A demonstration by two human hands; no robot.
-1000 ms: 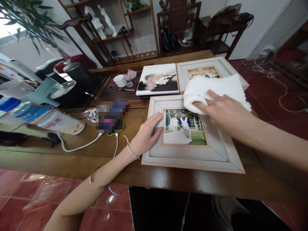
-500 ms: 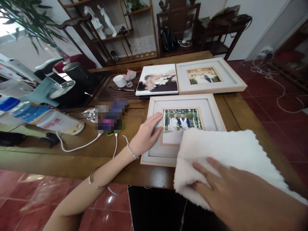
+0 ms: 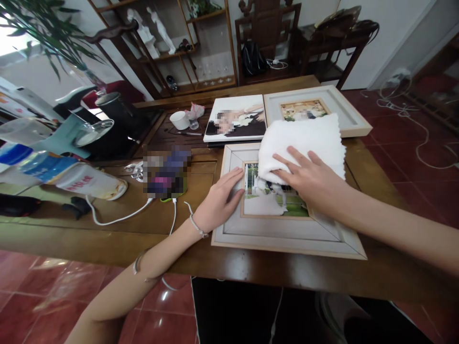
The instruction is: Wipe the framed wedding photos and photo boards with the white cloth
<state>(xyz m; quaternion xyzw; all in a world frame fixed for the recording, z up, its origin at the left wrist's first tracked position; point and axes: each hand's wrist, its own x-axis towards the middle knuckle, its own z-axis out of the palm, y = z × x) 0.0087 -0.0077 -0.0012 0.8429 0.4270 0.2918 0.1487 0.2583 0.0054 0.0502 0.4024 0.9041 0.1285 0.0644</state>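
A picture frame (image 3: 287,236) with a pale wooden edge and a small photo inside lies flat near the front of the table. My left hand (image 3: 223,197) rests on its left side, fingers stretched out and lying flat over the inner border. Under my right hand (image 3: 304,174) is a folded white fluffy cloth (image 3: 304,136), its near edge caught by the fingers. The cloth covers the upper right of the frame and much of the photo, and it overlaps the front of a second picture frame (image 3: 353,112) behind. Beside that one sits a white-edged photo panel (image 3: 234,117).
On the left of the table (image 3: 143,241) are a plastic bottle (image 3: 89,179), a blurred-out item (image 3: 167,172) with white charging cables (image 3: 125,220), a white cup (image 3: 178,120) and a dark pot (image 3: 114,112). Shelves (image 3: 211,62) and a chair (image 3: 263,33) stand behind.
My right hand has pushed the cloth up and away across the frame, uncovering its lower right corner. My left hand has stayed in place.
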